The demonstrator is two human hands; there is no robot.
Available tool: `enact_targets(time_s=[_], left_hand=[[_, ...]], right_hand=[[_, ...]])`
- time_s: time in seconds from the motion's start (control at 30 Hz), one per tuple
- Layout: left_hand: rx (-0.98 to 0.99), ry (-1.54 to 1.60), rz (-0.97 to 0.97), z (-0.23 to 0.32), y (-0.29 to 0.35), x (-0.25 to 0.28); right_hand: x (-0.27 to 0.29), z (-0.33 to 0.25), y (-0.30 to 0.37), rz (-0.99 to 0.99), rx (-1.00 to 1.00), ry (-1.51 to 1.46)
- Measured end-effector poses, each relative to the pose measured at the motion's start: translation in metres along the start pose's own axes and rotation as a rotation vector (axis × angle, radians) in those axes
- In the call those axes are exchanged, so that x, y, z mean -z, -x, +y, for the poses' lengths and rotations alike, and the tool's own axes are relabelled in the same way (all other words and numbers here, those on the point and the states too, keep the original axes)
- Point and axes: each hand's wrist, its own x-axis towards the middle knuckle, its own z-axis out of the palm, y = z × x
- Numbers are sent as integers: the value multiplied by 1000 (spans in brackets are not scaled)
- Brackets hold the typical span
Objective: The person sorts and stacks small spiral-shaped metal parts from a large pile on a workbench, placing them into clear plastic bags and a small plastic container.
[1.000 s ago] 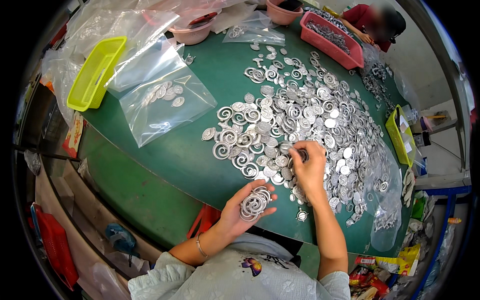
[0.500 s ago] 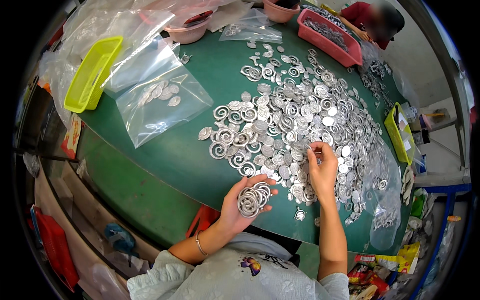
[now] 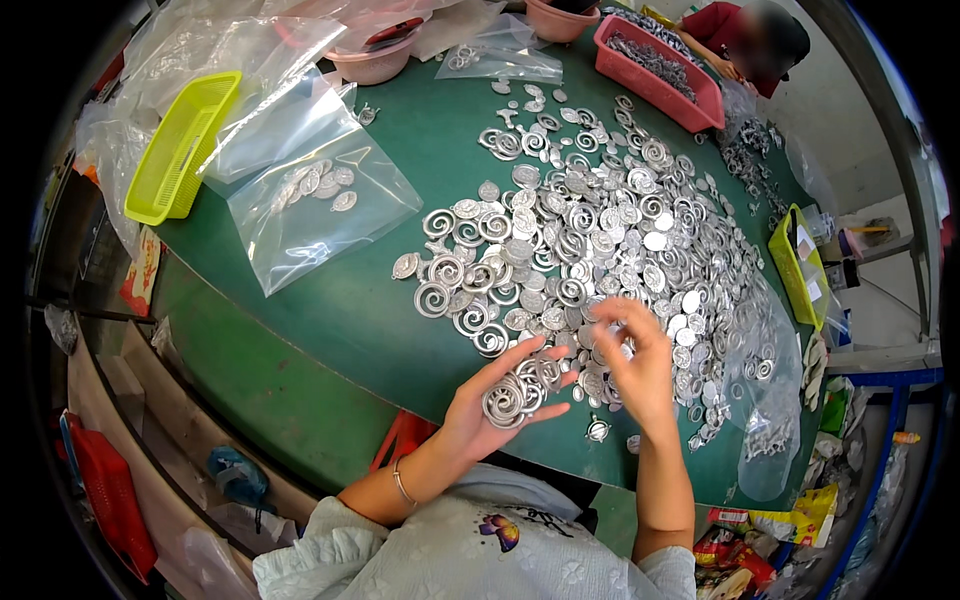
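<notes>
Silvery metal spirals [image 3: 515, 395], shiny and coiled flat in rounded turns, lie stacked in the left hand [image 3: 470, 415], whose thumb and fingers curve around them. The right hand [image 3: 640, 360], slightly blurred, stands with thumb and fingers parted over the edge of a pile [image 3: 605, 235] of spirals and oval discs on the green surface [image 3: 350, 335]. A clear bag [image 3: 310, 250] shows flat oval pieces [image 3: 312, 180] through its film; a pink basket [image 3: 660, 97] holds grey metal parts [image 3: 650, 65], a yellow-green basket [image 3: 789, 272] white slips [image 3: 813, 290].
</notes>
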Motion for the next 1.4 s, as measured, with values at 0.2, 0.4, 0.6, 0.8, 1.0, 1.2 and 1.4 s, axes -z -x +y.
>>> enact_targets(time_s=[0.2,0.4,0.6,0.8,1.0,1.2,1.4], left_hand=[[45,83,-95,-1,-8,5],[10,185,-151,-1,-17,15],[-35,91,-113,-2,-13,14],[-2,123,-114,-1,-14,16],[-41,31,-67,0,-12,5],[1,28,-174,0,-14,6],[-6,40,-166,0,-14,7]], right_hand=[[-17,35,-28,95,308,550],[-12,12,-15,195,214,138],[-1,-18,-7,-163,365,61],[3,-12,-17,-248,314,-54],[-7,-7,-6,-138,265,49],[-12,14,2,178,-257,-428],[-6,5,6,55,-322,-656]])
